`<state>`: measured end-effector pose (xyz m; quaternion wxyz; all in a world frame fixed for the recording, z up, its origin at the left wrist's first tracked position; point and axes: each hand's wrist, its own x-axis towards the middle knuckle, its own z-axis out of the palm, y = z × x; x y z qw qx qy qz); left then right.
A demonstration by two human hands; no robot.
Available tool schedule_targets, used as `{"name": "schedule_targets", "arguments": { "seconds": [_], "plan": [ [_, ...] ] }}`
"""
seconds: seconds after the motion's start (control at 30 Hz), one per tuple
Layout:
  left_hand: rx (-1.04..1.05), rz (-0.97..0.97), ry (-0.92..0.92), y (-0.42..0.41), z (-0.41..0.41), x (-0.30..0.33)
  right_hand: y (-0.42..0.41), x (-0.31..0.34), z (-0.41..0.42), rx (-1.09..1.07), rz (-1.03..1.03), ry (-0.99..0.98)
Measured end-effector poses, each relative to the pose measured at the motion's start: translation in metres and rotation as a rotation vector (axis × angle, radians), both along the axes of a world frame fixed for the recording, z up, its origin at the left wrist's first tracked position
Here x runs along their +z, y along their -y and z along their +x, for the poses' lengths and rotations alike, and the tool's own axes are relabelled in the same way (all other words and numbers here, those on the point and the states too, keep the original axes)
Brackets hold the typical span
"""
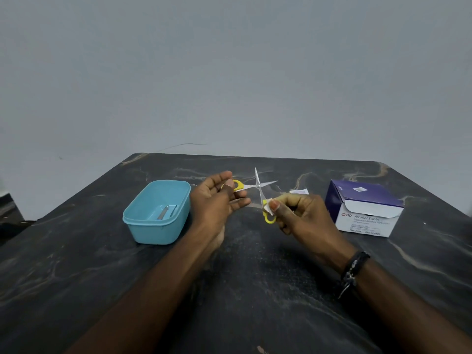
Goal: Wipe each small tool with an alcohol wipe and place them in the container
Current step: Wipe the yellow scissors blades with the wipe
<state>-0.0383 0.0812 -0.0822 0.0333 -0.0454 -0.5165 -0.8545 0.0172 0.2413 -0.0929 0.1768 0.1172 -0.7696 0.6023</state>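
Observation:
Small scissors [259,186] with yellow handles are held above the table, blades spread wide apart. My left hand [217,203] pinches one yellow handle loop between thumb and fingers. My right hand [298,215] grips the other yellow loop and pinches a small white alcohol wipe [268,206] against it. To the left stands the blue plastic container [143,221], holding two slim metal tools [167,212].
A purple-and-white box of alcohol swabs [365,210] stands open at the right. A torn white wipe packet [299,191] lies on the dark marbled table [242,290] behind my right hand. A grey wall rises behind the table's far edge.

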Motion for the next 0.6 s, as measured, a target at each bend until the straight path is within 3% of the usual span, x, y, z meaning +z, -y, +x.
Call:
{"name": "schedule_targets", "arguments": {
  "seconds": [0.17, 0.37, 0.6],
  "plan": [
    [-0.106, 0.204, 0.068, 0.0029, -0.0022, 0.0011, 0.0023, 0.0031, 0.0045, 0.107, -0.028, 0.056],
    [-0.237, -0.038, 0.074, -0.0021, 0.0041, -0.0042, 0.0035, -0.0033, 0.0031, 0.139, 0.017, 0.058],
    [-0.206, 0.003, 0.039, 0.0057, 0.0035, 0.003, -0.0026, 0.0016, -0.0001, 0.014, -0.024, 0.007]
  ]
}}
